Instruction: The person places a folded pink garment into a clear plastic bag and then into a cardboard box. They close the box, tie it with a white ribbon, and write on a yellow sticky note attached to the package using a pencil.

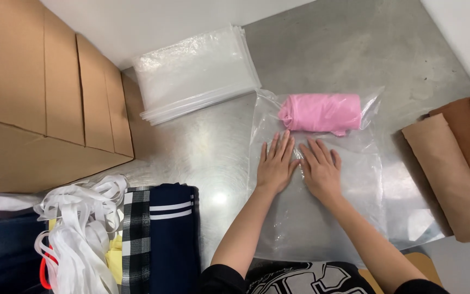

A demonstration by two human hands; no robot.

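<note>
Plainly, everything is placed from the clear plastic bag on the steel tabletop.

Clear plastic bag [322,218]: lies flat on the tabletop [354,49], its long axis running from the person's body away toward the far edge, the open or loose end nearer the person as far as I can tell.

Pink bundle [321,113]: a rolled or folded pink cloth inside the bag, at its far end, its long axis crosswise to the bag's.

Left hand [274,163]: flat on the bag, palm down, fingers spread and pointing at the pink bundle, gripping nothing.

Right hand [320,167]: flat on the bag just beside the left hand, thumbs nearly touching, fingers apart, clamped on nothing.

Key relation: the pink bundle lies straight ahead of both hands, just beyond the fingertips and not touched; the two hands look about equally near, the left under the bundle's left end, the right under its middle.

Stack of clear bags [194,71]: empty, piled to the far left of the bag, apart from it.

Cardboard boxes [44,98]: well left of the bag, sides only in view, contents hidden.

Folded clothes [161,234]: navy and checked pieces left of the bag near the person, beside white straps [80,228].

Tan rolls of cloth [452,169]: right of the bag, touching or overlapping its edge.
</note>
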